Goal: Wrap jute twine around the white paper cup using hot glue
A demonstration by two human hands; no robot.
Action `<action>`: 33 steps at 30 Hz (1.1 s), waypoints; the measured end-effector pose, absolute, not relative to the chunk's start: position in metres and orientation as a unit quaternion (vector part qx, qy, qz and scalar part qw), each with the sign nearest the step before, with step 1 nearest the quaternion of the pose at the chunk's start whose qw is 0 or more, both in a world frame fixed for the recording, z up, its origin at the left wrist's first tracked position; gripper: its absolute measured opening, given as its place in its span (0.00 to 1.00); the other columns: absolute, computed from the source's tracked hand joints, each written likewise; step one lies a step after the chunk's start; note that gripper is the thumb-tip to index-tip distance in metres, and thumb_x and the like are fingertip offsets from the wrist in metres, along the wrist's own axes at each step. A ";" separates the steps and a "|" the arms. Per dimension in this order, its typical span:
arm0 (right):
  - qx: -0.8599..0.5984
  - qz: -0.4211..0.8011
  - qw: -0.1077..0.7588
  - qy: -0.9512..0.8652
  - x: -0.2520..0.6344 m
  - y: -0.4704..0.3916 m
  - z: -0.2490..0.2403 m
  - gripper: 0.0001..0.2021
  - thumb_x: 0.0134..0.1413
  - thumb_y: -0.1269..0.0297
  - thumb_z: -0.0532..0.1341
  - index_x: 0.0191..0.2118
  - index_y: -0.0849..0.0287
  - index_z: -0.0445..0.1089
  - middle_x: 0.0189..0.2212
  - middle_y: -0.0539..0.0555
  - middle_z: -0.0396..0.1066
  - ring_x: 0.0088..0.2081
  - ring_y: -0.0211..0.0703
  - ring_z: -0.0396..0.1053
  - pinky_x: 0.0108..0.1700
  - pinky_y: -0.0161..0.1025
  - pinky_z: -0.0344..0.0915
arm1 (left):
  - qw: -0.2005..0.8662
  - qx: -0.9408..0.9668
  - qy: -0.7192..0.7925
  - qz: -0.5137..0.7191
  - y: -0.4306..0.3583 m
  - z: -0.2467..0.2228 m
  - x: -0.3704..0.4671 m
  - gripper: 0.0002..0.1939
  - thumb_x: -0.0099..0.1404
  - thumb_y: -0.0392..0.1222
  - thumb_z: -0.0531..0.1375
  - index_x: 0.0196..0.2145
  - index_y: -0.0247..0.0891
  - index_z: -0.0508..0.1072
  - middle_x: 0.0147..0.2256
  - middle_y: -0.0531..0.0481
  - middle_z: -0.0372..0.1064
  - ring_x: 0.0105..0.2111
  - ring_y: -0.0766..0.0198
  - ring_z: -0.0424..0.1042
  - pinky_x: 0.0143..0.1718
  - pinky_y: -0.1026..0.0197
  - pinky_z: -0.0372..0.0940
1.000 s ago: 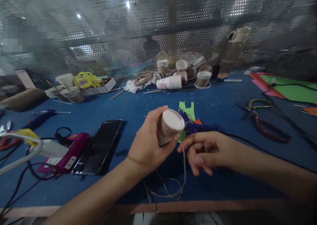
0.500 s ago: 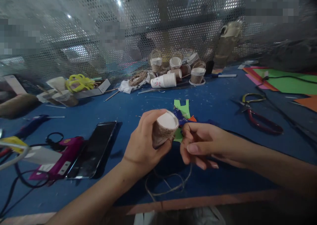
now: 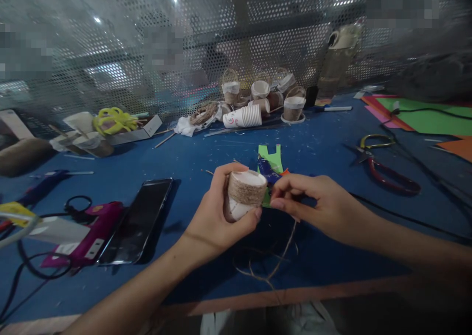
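Note:
A white paper cup (image 3: 241, 211), bottom end up and tilted, is gripped in my left hand (image 3: 217, 209). Brown twine (image 3: 248, 191) is wound in tight rows around the cup's upper part, and white paper shows below it. Just right of the cup, my right hand (image 3: 306, 197) pinches the twine between thumb and fingers. A loose length of twine (image 3: 276, 268) hangs from that hand and curls near the table's front edge. Behind my hands, a blue glue gun (image 3: 268, 170) lies over a green paper cutout (image 3: 275, 153), partly hidden.
Left lie a black phone (image 3: 138, 222), a magenta power strip (image 3: 86, 234) and cables. Red-handled pliers (image 3: 391, 175) rest at right, near coloured paper sheets (image 3: 424, 116). Stacked paper cups (image 3: 243, 117) and twine-wrapped little baskets (image 3: 294, 107) stand along the perforated screen.
The cup has turned in my left hand, so its twine-wrapped side and bare white part now show. My right fingers have closed into a pinch, and the loose twine has shifted right.

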State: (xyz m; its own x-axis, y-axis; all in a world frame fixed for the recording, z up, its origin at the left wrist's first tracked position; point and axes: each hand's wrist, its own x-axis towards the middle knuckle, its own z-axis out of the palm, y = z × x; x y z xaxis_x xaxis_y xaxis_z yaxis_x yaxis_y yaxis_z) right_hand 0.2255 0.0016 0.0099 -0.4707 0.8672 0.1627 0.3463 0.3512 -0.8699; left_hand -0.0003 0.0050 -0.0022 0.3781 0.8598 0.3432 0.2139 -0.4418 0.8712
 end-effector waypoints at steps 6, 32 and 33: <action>-0.400 0.386 0.328 -0.764 0.224 0.003 0.009 0.09 0.67 0.57 0.62 0.37 0.55 0.72 0.22 0.43 0.67 0.24 0.35 0.64 0.29 0.36 0.59 | 0.426 0.718 0.366 0.411 0.006 0.001 0.001 0.26 0.60 0.38 0.67 0.52 0.42 0.62 0.42 0.50 0.69 0.36 0.64 0.70 0.35 0.63 0.67; -0.406 0.359 0.318 -0.778 0.222 0.002 0.009 0.10 0.66 0.56 0.61 0.36 0.55 0.69 0.23 0.45 0.70 0.26 0.36 0.64 0.29 0.35 0.59 | 0.517 0.658 0.356 0.415 0.008 -0.004 0.001 0.25 0.59 0.40 0.69 0.50 0.44 0.64 0.41 0.51 0.69 0.37 0.64 0.70 0.38 0.62 0.69; -0.407 0.358 0.318 -0.778 0.222 0.002 0.010 0.10 0.66 0.56 0.61 0.36 0.55 0.69 0.23 0.45 0.70 0.26 0.36 0.64 0.29 0.35 0.59 | 0.519 0.657 0.357 0.415 0.008 -0.004 0.001 0.25 0.58 0.40 0.69 0.50 0.44 0.64 0.41 0.51 0.69 0.37 0.64 0.70 0.38 0.62 0.69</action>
